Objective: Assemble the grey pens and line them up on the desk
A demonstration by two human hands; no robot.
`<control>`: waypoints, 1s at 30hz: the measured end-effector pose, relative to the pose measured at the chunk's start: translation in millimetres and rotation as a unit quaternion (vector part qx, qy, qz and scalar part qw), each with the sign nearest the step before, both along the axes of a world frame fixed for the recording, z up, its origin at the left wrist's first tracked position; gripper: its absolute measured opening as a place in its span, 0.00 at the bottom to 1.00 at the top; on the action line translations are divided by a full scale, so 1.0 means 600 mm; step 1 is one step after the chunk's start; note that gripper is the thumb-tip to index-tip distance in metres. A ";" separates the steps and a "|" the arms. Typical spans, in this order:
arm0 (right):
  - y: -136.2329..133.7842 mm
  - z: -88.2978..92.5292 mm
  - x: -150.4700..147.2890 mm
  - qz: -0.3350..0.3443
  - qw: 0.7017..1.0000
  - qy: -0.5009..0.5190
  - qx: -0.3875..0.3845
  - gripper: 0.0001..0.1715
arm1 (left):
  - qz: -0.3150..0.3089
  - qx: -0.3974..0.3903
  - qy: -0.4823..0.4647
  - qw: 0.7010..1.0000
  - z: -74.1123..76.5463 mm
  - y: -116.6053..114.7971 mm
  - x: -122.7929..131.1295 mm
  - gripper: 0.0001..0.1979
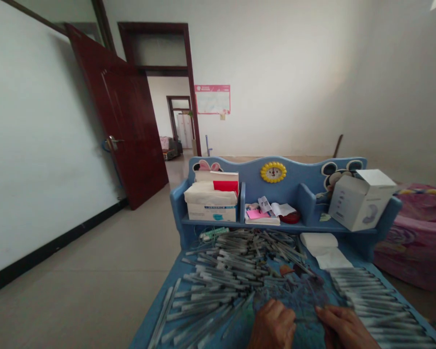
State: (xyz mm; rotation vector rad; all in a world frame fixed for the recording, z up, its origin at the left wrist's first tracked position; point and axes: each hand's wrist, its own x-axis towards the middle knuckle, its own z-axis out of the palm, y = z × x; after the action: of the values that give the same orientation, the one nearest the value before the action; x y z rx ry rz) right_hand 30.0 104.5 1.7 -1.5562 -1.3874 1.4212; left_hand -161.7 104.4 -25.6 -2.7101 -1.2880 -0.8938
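Note:
My left hand [274,325] is closed in a fist at the front of the blue desk [240,334]. My right hand [343,327] is pinched shut a little to its right. Between them runs a thin, dark, pen-like stick [305,320], with an end in each hand; its details are blurred. To the left spreads a large heap of slim grey-white pen-like sticks [218,276]. More of these sticks [381,300] lie in a row on the right. Small clear plastic pieces [294,292] are scattered just beyond my hands.
A white paper roll [319,241] lies behind the right row. The desk's shelf [210,223] holds a mask box [211,212], papers [262,220] and a tilted white carton [359,201]. A pink cover [414,237] is at the right, an open door [119,116] at the left.

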 end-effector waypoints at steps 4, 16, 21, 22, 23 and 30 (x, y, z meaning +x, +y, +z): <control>0.001 -0.011 -0.002 -0.009 1.000 -0.002 -0.014 0.26 | -0.002 0.013 0.006 1.000 -0.005 0.000 0.000 0.04; 0.012 0.043 0.018 -0.062 0.997 0.043 -0.004 0.22 | -0.028 0.020 -0.096 0.995 0.053 0.014 -0.012 0.06; 0.002 0.053 0.032 -0.089 0.944 -0.252 0.195 0.16 | -0.075 0.003 -0.082 0.994 0.044 0.024 -0.006 0.08; -0.003 0.057 0.029 -0.082 0.910 -0.318 0.252 0.12 | -0.082 -0.004 -0.076 0.994 0.044 0.023 -0.004 0.08; -0.008 0.062 0.024 -0.056 0.878 -0.368 0.302 0.10 | -0.087 -0.011 -0.072 0.994 0.044 0.022 -0.002 0.08; -0.019 0.053 -0.006 0.223 0.758 -0.465 0.398 0.07 | -0.109 -0.079 -0.068 0.989 0.051 0.008 0.010 0.10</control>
State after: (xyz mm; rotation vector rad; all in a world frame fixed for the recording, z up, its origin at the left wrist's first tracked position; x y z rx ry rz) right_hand 26.4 93.3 33.4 -1.3502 -2.6103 -0.0213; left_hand -155.5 109.0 4.9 -3.0079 -1.1437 -1.0551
